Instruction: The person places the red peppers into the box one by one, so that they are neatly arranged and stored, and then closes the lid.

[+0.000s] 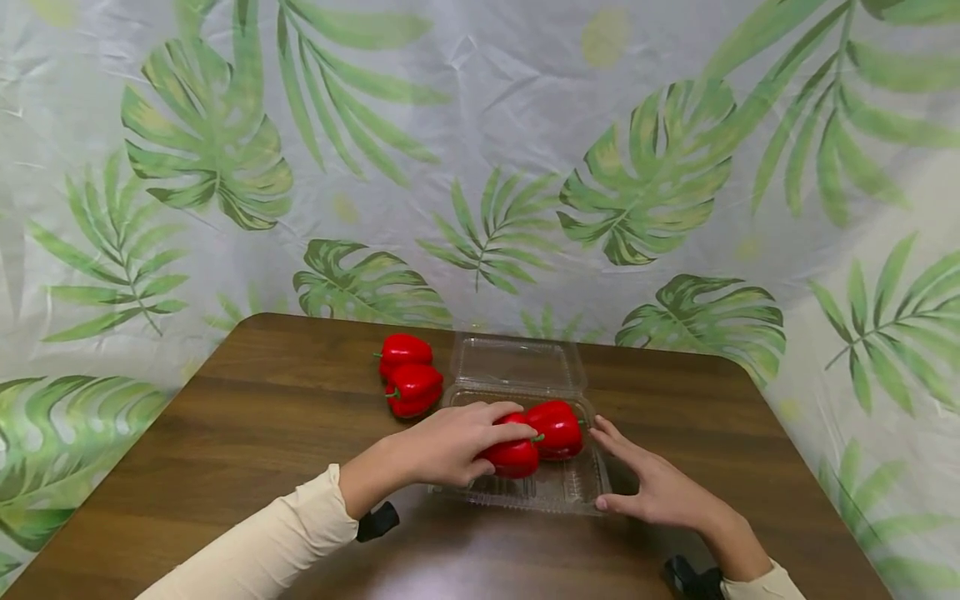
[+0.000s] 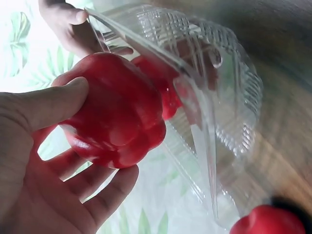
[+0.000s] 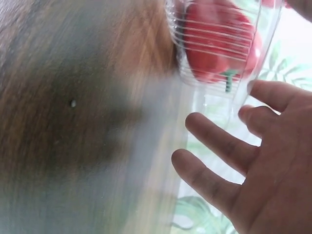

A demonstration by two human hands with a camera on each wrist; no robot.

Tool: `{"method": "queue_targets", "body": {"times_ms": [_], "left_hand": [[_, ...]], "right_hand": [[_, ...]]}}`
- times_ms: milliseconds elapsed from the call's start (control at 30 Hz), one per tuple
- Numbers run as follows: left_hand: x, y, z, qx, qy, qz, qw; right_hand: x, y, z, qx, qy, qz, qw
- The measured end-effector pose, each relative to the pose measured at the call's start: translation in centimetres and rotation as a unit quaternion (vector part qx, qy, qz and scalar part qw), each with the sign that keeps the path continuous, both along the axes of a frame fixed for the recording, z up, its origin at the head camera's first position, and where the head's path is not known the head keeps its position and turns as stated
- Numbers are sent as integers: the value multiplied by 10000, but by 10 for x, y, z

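Observation:
A clear plastic clamshell box (image 1: 517,493) lies on the wooden table with its lid (image 1: 517,362) folded back toward the wall. My left hand (image 1: 457,442) grips a red bell pepper (image 2: 114,109) over the left part of the box, thumb on one side and fingers on the other. Beside it, a second red bell pepper (image 1: 556,431) rests inside the box; its green stem faces right. My right hand (image 1: 652,479) is at the box's right side, fingers spread and fairly straight, with fingertips at the wall (image 3: 243,97).
Two more red bell peppers, one behind (image 1: 406,350) and one in front (image 1: 415,389), sit left of the box on the brown table (image 1: 300,400). A leaf-patterned cloth (image 1: 495,167) hangs behind the table's far edge.

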State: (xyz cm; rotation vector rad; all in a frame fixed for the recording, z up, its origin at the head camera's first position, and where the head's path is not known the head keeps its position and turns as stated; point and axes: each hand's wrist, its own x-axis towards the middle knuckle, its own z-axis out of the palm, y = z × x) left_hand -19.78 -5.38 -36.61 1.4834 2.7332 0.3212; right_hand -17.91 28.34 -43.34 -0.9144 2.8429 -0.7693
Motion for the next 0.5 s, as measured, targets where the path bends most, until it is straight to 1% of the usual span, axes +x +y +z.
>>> {"method": "queue_targets", "body": {"times_ms": [67, 233, 433, 500], "left_hand": [[0, 4, -2, -15, -79, -4, 10000], [-2, 13, -6, -22, -186, -60, 9998], [-2, 27, -12, -101, -347, -172, 9992], [-3, 31, -15, -95, -413, -125, 9990]], "right_hand": [[1, 0, -1, 27, 14, 46, 10000], [2, 2, -1, 28, -14, 17, 10000], [2, 1, 0, -54, -198, -29, 9998], [2, 1, 0, -44, -220, -16, 9997]]}}
